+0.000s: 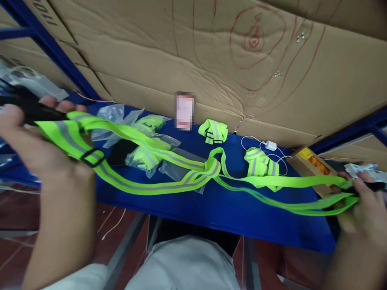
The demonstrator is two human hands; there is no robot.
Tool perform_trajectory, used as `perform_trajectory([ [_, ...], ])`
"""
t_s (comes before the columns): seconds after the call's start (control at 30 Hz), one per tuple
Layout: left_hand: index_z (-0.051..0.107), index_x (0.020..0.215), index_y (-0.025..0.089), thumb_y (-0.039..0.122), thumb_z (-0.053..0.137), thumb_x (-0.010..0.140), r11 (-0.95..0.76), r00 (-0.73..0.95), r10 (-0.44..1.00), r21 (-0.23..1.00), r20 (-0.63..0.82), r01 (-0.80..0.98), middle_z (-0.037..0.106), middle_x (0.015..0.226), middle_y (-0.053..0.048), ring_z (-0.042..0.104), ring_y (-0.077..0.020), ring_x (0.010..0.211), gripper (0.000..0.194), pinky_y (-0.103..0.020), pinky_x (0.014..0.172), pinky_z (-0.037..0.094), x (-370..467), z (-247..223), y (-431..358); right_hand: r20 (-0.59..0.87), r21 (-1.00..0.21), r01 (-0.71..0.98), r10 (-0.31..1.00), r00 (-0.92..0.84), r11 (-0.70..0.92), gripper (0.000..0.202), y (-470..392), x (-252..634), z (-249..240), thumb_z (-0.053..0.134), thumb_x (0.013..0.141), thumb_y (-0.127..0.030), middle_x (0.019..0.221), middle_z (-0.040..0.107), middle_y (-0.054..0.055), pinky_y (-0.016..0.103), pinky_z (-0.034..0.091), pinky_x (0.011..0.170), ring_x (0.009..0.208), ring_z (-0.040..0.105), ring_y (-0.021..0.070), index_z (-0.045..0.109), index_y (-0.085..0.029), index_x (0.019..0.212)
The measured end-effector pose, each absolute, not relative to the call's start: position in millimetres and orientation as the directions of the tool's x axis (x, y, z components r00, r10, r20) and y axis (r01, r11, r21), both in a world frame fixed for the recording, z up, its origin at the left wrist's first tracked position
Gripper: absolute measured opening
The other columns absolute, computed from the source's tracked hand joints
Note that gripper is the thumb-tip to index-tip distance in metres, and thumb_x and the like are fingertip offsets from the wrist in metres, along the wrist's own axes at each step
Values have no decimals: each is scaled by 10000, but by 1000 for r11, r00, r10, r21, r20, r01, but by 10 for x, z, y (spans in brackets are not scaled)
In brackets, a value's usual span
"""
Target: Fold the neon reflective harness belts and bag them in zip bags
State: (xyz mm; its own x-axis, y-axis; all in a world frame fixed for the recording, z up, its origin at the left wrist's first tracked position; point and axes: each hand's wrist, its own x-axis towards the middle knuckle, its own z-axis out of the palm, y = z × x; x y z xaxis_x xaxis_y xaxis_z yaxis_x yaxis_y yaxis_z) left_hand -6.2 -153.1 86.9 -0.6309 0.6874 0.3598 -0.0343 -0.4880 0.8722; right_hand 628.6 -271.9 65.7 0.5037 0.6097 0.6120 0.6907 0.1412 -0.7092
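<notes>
A neon yellow-green reflective strap harness [151, 187] with grey stripes stretches between my hands above the blue table. My left hand [51, 149], at the left, is closed around one end, where black webbing and a black buckle show. At the far right my right hand [367, 201] grips the other end, also with a black part; motion blurs it somewhat. The straps loop through one another near the middle. Below lie a folded harness [213, 131] and another bundled harness [261, 165], both bare. Several more are in clear plastic bags [146, 159] at the left.
The blue table [187, 207] backs onto a cardboard wall [136, 52] with red drawn lines. A blurred pink card [185, 110] stands against it. A white charger [270, 146] with its cable and an open cardboard box [311, 165] sit at the right.
</notes>
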Motion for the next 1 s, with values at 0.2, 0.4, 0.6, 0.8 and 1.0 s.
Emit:
perform_trajectory([
  [0.2, 562, 1386, 209, 343, 655, 868, -648, 106, 700, 566, 706, 510, 687, 1086, -20, 674, -208, 983, 543, -428, 930, 548, 812, 946, -1758, 513, -668, 727, 806, 295, 160, 465, -2425, 5191, 819, 857, 704, -400, 1046, 691, 55, 490, 520, 884, 955, 661, 277, 700, -273, 1123],
  [0.4, 305, 1554, 109, 323, 626, 939, -891, 722, 442, 169, 532, 421, 658, 1239, -171, 655, -290, 1116, 726, -431, 963, 560, 1688, 608, -1862, 373, -578, 723, 911, -177, 377, 460, -2220, 4249, 591, 690, 794, -141, 1168, 646, 57, 421, 523, 948, 1094, 646, 260, 609, -278, 1226],
  [0.6, 313, 1518, 151, 272, 672, 903, -881, 731, 470, 304, 494, 362, 630, 1299, -182, 630, -318, 1198, 723, -447, 1019, 532, 1947, 220, -1769, 235, -664, 678, 949, -211, 315, 488, -2217, 3947, 91, 629, 736, -88, 1140, 621, 97, 402, 551, 829, 1038, 657, 293, 573, -228, 1200],
  [0.8, 439, 1347, 158, 179, 654, 853, -879, 712, 471, 348, 521, 327, 651, 1231, -154, 648, -305, 1134, 539, -429, 969, 553, 1872, 85, -1733, 276, -742, 615, 958, -82, 267, 489, -2223, 4018, 134, 639, 766, -95, 1137, 619, 52, 383, 524, 921, 1061, 644, 245, 591, -266, 1221],
  [1.0, 444, 1326, 155, 140, 652, 846, -892, 735, 448, 314, 509, 326, 649, 1237, -145, 642, -302, 1130, 523, -436, 990, 538, 1886, -21, -1743, 315, -710, 632, 943, -108, 310, 497, -2209, 4042, 135, 621, 768, -80, 1145, 614, 43, 378, 526, 941, 1081, 639, 240, 584, -280, 1222],
])
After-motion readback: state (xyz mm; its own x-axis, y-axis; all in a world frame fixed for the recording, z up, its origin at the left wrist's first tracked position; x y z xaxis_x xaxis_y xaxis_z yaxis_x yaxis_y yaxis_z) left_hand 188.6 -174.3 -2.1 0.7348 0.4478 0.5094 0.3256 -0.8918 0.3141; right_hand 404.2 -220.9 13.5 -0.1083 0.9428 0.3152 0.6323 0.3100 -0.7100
